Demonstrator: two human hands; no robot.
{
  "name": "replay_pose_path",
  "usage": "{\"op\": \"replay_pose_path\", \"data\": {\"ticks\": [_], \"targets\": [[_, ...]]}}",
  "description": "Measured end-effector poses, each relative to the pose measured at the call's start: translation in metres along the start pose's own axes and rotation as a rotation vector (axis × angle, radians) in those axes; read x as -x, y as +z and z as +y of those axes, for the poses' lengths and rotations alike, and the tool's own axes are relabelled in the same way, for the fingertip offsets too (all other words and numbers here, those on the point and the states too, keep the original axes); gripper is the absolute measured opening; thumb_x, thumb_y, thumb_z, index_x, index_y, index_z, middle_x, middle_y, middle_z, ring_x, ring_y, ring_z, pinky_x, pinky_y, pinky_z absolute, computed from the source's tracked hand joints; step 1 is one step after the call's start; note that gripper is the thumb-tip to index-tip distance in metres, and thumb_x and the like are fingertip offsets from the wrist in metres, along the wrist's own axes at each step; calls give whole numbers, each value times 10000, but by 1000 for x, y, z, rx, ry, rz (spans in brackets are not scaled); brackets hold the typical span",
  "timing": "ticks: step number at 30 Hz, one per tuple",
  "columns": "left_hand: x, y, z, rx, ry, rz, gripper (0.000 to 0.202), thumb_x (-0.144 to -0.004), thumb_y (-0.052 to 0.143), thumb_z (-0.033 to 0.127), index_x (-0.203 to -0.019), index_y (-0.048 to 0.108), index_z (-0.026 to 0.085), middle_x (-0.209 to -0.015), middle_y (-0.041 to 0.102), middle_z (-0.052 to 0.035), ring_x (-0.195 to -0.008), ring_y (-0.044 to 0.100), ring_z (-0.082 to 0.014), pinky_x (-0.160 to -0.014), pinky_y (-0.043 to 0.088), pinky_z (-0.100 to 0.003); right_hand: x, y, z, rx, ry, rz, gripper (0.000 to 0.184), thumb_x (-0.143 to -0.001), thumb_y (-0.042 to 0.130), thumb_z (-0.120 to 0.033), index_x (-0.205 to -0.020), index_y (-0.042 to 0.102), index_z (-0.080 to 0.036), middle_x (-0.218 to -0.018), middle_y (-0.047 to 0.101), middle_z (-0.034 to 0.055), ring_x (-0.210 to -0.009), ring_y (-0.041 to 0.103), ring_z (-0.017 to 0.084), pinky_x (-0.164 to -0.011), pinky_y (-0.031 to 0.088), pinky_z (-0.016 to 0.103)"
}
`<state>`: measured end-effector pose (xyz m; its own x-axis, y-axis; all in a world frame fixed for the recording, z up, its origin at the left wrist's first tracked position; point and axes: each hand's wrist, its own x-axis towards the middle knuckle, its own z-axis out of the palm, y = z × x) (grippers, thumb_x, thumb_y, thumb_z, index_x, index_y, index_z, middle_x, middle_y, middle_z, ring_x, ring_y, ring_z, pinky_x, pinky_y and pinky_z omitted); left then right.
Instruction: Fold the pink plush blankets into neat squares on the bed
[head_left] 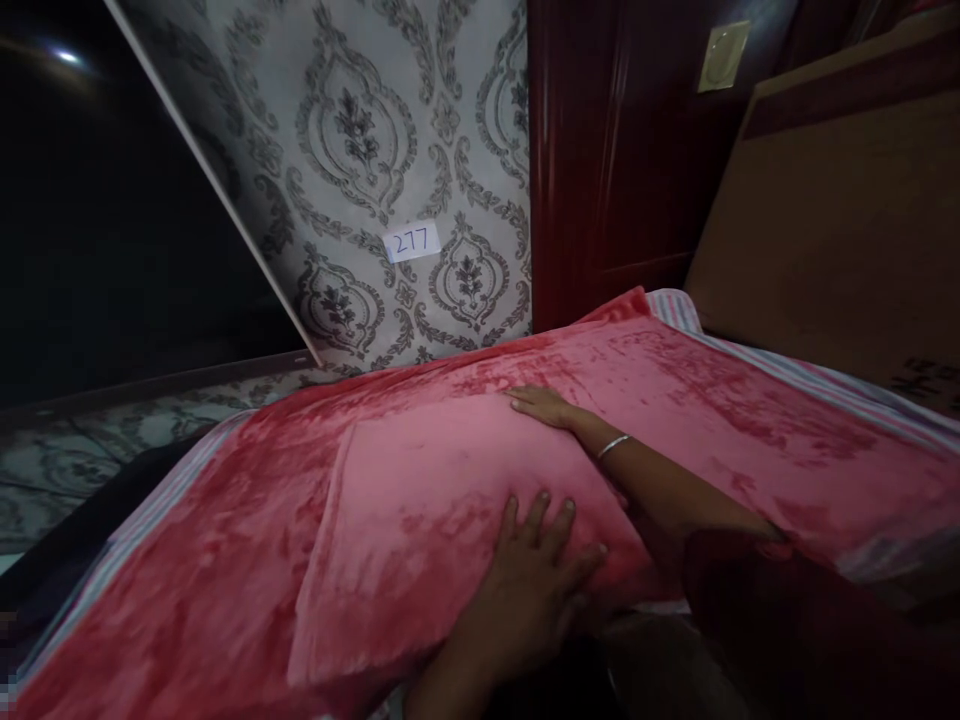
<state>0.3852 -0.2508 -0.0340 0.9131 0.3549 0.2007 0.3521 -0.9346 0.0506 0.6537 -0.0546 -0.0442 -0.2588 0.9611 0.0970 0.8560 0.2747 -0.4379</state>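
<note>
Left hand (pixel 525 585) lies flat, fingers spread, on the pink pillow (pixel 420 500) by the near edge of the bed (pixel 862 398); right hand (pixel 544 405), fingers together, rests flat on the pillow's far side. Beyond, the blanket (pixel 750 400) runs to the far edge; a label (pixel 412 241) hangs on the wall.

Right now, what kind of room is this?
Most likely a bedroom: a fluffy pink blanket lies over a striped sheet, with patterned wallpaper and a dark red wooden door behind.

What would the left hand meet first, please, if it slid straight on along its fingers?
Probably the right hand, near its wrist, lying across the pink pillow just beyond the left hand.
</note>
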Motion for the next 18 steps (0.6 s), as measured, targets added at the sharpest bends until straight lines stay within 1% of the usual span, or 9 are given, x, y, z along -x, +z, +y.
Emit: {"op": "replay_pose_path", "data": {"ticks": [4, 6, 7, 9, 12, 14, 15, 16, 18], "targets": [[-1, 2, -1, 47, 3, 6, 590, -973, 515, 418, -1540, 351, 409, -1693, 178, -45, -1547, 163, -365, -1204, 160, -710, 8, -16, -20, 77, 175, 3, 676, -1026, 246, -595, -1607, 297, -253, -1669, 223, 88, -1542, 175, 320, -1219, 175, 589], [-2, 0, 0, 104, 5, -1, 608, -953, 552, 447, -1532, 372, 400, -1688, 195, -54, -1546, 152, -379, -1194, 146, -730, 19, -26, -35, 160, 233, 77, 660, -1026, 280, -578, -1607, 296, -266, -1684, 153, 101, -1549, 105, 359, -1196, 149, 656], [-2, -2, -1, 151, 6, -3, 617, -939, 574, 466, -1523, 391, 395, -1682, 213, -58, -1543, 162, -385, -1189, 148, -737, 26, -29, -45, 196, 212, 123, 641, -1028, 294, -567, -1599, 320, -276, -1684, 153, 101, -1548, 93, 369, -1188, 131, 676], [-3, -10, -4, 298, -16, 31, 556, -953, 547, 474, -1490, 459, 363, -1636, 337, -70, -1514, 277, -353, -1197, 205, -698, 44, -29, -65, 232, 88, 180, 592, -1035, 315, -538, -1565, 396, -287, -1679, 190, 99, -1547, 116, 361, -1191, 115, 671], [-6, -32, -22, 529, -117, 290, 438, -1025, 369, 428, -1345, 625, 272, -1381, 642, -90, -1309, 564, -247, -1159, 395, -526, 76, -11, -98, 195, -153, 132, 519, -1041, 371, -472, -1501, 497, -267, -1654, 270, 118, -1533, 197, 331, -1195, 167, 637], [-10, -51, -43, 588, -144, 443, 467, -1035, 320, 429, -1260, 683, 240, -1258, 710, -89, -1212, 624, -219, -1113, 452, -449, 95, 6, -120, 154, -325, 86, 488, -1029, 436, -431, -1464, 539, -236, -1610, 363, 139, -1516, 246, 312, -1197, 194, 618], [-13, -59, -55, 591, -130, 452, 477, -1030, 326, 450, -1254, 687, 233, -1267, 706, -89, -1220, 620, -221, -1113, 451, -438, 104, 14, -129, 131, -417, 74, 483, -1018, 473, -426, -1451, 553, -226, -1587, 403, 141, -1508, 264, 304, -1206, 187, 607], [-17, -65, -68, 588, -119, 413, 493, -1026, 328, 473, -1276, 675, 230, -1308, 687, -88, -1250, 604, -224, -1131, 436, -435, 110, 21, -138, 110, -506, 62, 492, -1006, 506, -435, -1447, 557, -222, -1571, 428, 138, -1504, 274, 294, -1219, 167, 592], [-27, -70, -93, 545, -124, 255, 538, -1020, 309, 518, -1363, 618, 242, -1422, 616, -80, -1352, 530, -229, -1198, 349, -467, 119, 31, -152, 75, -635, 26, 543, -994, 538, -471, -1479, 523, -229, -1569, 436, 123, -1510, 259, 277, -1244, 109, 558]]}}
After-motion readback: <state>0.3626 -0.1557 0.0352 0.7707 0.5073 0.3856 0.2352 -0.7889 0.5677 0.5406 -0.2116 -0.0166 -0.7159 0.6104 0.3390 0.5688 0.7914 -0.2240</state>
